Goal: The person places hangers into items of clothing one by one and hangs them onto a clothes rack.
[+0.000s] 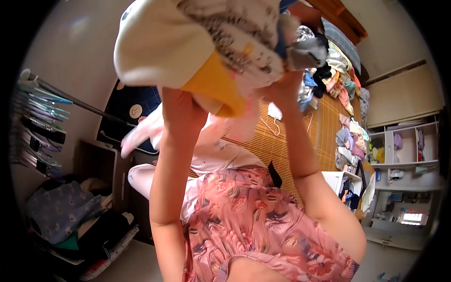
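A bundle of clothes [164, 42], with white, yellow and patterned fabric, is raised in front of me at the top of the view. My left hand [181, 101] is under its lower left side, the fingers mostly hidden by the yellow and white cloth. At the lower right of the bundle, my right hand [284, 84] is closed on the fabric, blurred by motion. A grey piece [307, 52] hangs beside the right hand. Pink and white cloth [230, 127] shows beneath the bundle, over the slatted mat [324, 134].
Clothes are heaped at the upper right [338, 70], with a smaller pile [351, 141] below. White hangers [271, 126] lie on the mat. Hangers fill a rack [44, 127] at left, above an open suitcase [96, 162] and more clothes. Shelves [404, 145] stand at right.
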`<state>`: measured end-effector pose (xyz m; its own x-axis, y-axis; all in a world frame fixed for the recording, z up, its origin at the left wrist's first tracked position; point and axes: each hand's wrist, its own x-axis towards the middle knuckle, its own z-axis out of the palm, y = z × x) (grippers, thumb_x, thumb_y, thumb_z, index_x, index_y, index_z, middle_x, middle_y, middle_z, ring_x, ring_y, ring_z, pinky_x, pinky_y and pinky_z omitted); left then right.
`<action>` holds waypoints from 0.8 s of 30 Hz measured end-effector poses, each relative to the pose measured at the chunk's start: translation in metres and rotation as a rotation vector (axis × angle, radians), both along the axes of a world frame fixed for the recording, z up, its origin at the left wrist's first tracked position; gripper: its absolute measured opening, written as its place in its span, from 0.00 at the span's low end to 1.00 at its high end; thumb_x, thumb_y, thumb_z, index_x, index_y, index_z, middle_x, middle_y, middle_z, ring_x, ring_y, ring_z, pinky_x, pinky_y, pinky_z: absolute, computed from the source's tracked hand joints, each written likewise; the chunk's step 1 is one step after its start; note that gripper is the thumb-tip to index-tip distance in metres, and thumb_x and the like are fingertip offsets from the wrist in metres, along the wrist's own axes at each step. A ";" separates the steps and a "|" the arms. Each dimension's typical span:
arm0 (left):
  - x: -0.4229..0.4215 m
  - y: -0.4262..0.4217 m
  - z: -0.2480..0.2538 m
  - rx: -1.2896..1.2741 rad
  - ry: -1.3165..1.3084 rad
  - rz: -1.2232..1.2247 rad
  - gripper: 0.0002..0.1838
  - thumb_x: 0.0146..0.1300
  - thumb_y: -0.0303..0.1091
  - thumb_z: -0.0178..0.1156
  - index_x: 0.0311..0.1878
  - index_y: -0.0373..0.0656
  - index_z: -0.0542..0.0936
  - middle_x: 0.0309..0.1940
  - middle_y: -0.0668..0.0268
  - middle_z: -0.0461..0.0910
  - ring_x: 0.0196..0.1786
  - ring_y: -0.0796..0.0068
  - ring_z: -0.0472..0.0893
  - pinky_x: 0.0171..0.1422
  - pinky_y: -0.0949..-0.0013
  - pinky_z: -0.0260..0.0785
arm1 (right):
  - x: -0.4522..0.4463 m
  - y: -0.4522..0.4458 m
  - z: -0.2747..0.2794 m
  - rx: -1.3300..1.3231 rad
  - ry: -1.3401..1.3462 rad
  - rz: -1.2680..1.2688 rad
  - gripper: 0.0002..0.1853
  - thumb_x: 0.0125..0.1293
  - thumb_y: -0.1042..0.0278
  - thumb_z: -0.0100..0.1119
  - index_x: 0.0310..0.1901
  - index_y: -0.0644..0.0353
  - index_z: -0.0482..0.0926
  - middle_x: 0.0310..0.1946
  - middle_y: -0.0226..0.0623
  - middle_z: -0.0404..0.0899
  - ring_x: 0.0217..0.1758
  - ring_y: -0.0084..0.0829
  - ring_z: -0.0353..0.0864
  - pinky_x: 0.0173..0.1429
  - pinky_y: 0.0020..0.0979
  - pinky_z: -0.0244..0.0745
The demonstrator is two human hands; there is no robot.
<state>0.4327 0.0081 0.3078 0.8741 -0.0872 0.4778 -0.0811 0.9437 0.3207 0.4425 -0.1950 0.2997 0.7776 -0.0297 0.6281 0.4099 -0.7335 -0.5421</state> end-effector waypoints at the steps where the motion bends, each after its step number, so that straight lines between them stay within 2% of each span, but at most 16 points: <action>1: 0.012 -0.009 0.005 0.024 -0.016 0.006 0.20 0.71 0.43 0.46 0.60 0.41 0.69 0.52 0.60 0.75 0.51 0.64 0.78 0.59 0.54 0.72 | 0.000 -0.015 0.017 -0.117 -0.119 -0.077 0.33 0.23 0.60 0.82 0.37 0.64 0.79 0.35 0.35 0.81 0.37 0.29 0.80 0.46 0.30 0.75; 4: 0.057 0.005 0.005 0.059 0.012 -0.014 0.21 0.71 0.45 0.46 0.59 0.41 0.69 0.53 0.60 0.75 0.53 0.64 0.78 0.59 0.56 0.73 | 0.010 -0.022 0.064 -0.179 -0.424 -0.157 0.30 0.29 0.64 0.80 0.38 0.65 0.79 0.34 0.30 0.81 0.37 0.20 0.76 0.47 0.26 0.74; 6: 0.079 -0.002 0.011 0.021 -0.035 -0.185 0.21 0.71 0.47 0.46 0.58 0.42 0.70 0.53 0.60 0.76 0.56 0.64 0.77 0.59 0.59 0.73 | 0.035 -0.061 0.071 -0.075 -0.520 -0.175 0.25 0.39 0.65 0.75 0.42 0.64 0.78 0.36 0.36 0.81 0.40 0.30 0.81 0.50 0.29 0.74; 8: 0.095 -0.024 0.010 0.046 -0.095 -0.285 0.25 0.69 0.48 0.51 0.63 0.42 0.68 0.55 0.57 0.76 0.58 0.60 0.76 0.65 0.58 0.66 | 0.057 -0.104 0.069 -0.110 -0.590 -0.232 0.18 0.44 0.67 0.72 0.38 0.63 0.82 0.33 0.36 0.83 0.39 0.33 0.83 0.50 0.30 0.75; 9: 0.098 -0.037 0.007 0.053 -0.120 -0.347 0.28 0.68 0.48 0.53 0.66 0.42 0.67 0.55 0.55 0.76 0.58 0.58 0.75 0.68 0.58 0.62 | 0.051 -0.125 0.071 -0.278 -0.523 -0.235 0.22 0.44 0.71 0.70 0.44 0.63 0.80 0.39 0.40 0.83 0.45 0.35 0.82 0.54 0.31 0.74; 10: 0.099 -0.041 0.004 0.052 -0.125 -0.345 0.22 0.71 0.49 0.45 0.57 0.42 0.70 0.52 0.61 0.77 0.55 0.63 0.77 0.57 0.58 0.74 | 0.050 -0.089 0.076 -0.178 -0.621 -0.267 0.23 0.50 0.67 0.66 0.50 0.57 0.76 0.45 0.43 0.81 0.49 0.39 0.80 0.57 0.36 0.72; 11: 0.107 -0.044 -0.006 0.008 -0.047 -0.400 0.22 0.71 0.48 0.47 0.58 0.42 0.69 0.52 0.60 0.76 0.56 0.64 0.77 0.58 0.59 0.73 | 0.056 -0.096 0.085 -0.482 -0.463 -0.309 0.25 0.47 0.72 0.66 0.50 0.61 0.75 0.44 0.49 0.80 0.47 0.45 0.80 0.54 0.39 0.72; 13: 0.117 -0.069 -0.029 -0.033 0.101 -0.506 0.22 0.70 0.45 0.50 0.61 0.42 0.68 0.54 0.58 0.75 0.57 0.66 0.76 0.59 0.60 0.72 | 0.073 -0.099 0.073 -0.198 -0.449 -0.131 0.24 0.48 0.72 0.63 0.51 0.62 0.73 0.45 0.50 0.77 0.51 0.47 0.77 0.55 0.39 0.70; 14: 0.112 -0.083 -0.038 0.301 0.419 -0.247 0.23 0.71 0.49 0.47 0.61 0.43 0.68 0.55 0.60 0.74 0.58 0.65 0.75 0.61 0.59 0.70 | 0.075 -0.107 0.066 -0.319 -0.331 -0.082 0.23 0.51 0.72 0.61 0.52 0.62 0.73 0.46 0.47 0.76 0.53 0.45 0.75 0.58 0.40 0.68; 15: 0.102 -0.088 -0.044 0.519 0.563 -0.143 0.24 0.71 0.50 0.46 0.62 0.44 0.68 0.55 0.61 0.75 0.59 0.66 0.75 0.61 0.60 0.71 | 0.078 -0.116 0.053 -0.438 -0.217 -0.026 0.22 0.53 0.72 0.59 0.52 0.62 0.72 0.47 0.45 0.75 0.56 0.43 0.72 0.61 0.42 0.65; 16: 0.115 -0.085 -0.088 0.687 0.563 -0.132 0.25 0.70 0.51 0.49 0.61 0.43 0.68 0.52 0.62 0.75 0.56 0.69 0.76 0.57 0.62 0.73 | 0.097 -0.148 0.012 -0.317 -0.008 -0.005 0.37 0.44 0.74 0.68 0.61 0.63 0.68 0.56 0.49 0.73 0.60 0.40 0.73 0.64 0.35 0.66; 17: 0.123 -0.070 -0.142 1.016 0.547 -0.122 0.21 0.68 0.40 0.52 0.57 0.36 0.70 0.45 0.61 0.78 0.44 0.72 0.80 0.46 0.69 0.74 | 0.093 -0.161 -0.015 -0.536 0.171 -0.256 0.48 0.44 0.70 0.70 0.68 0.61 0.56 0.65 0.53 0.61 0.69 0.45 0.63 0.69 0.37 0.60; 18: 0.125 -0.038 -0.177 1.373 0.457 -0.200 0.30 0.61 0.43 0.62 0.60 0.34 0.68 0.40 0.62 0.79 0.43 0.75 0.78 0.46 0.71 0.72 | 0.090 -0.162 -0.030 -0.448 0.254 -0.243 0.48 0.46 0.68 0.70 0.69 0.63 0.53 0.65 0.54 0.60 0.68 0.48 0.62 0.69 0.38 0.60; 19: 0.109 -0.031 -0.217 1.586 0.511 0.101 0.33 0.55 0.38 0.66 0.59 0.29 0.67 0.38 0.61 0.79 0.42 0.75 0.79 0.45 0.72 0.71 | 0.083 -0.172 -0.048 -0.349 0.333 -0.225 0.48 0.49 0.66 0.70 0.69 0.65 0.51 0.66 0.55 0.59 0.68 0.52 0.61 0.69 0.39 0.60; 21: 0.089 -0.006 -0.254 1.598 0.541 0.092 0.34 0.55 0.36 0.65 0.60 0.27 0.66 0.42 0.58 0.79 0.44 0.71 0.79 0.50 0.72 0.70 | 0.069 -0.192 -0.088 -0.249 0.485 -0.281 0.45 0.49 0.60 0.71 0.68 0.62 0.58 0.64 0.54 0.64 0.67 0.47 0.64 0.69 0.37 0.61; 24: 0.073 0.000 -0.250 1.587 0.520 0.204 0.29 0.58 0.34 0.62 0.60 0.30 0.67 0.44 0.57 0.78 0.47 0.69 0.79 0.52 0.70 0.70 | 0.045 -0.195 -0.136 -0.208 0.732 -0.282 0.42 0.51 0.57 0.70 0.65 0.66 0.61 0.62 0.57 0.65 0.65 0.51 0.66 0.67 0.39 0.63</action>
<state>0.5054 0.0077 0.0580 0.9567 -0.0391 -0.2885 0.2605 -0.3278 0.9081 0.4879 -0.3895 0.1634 0.9743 -0.2241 -0.0228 -0.2109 -0.8718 -0.4422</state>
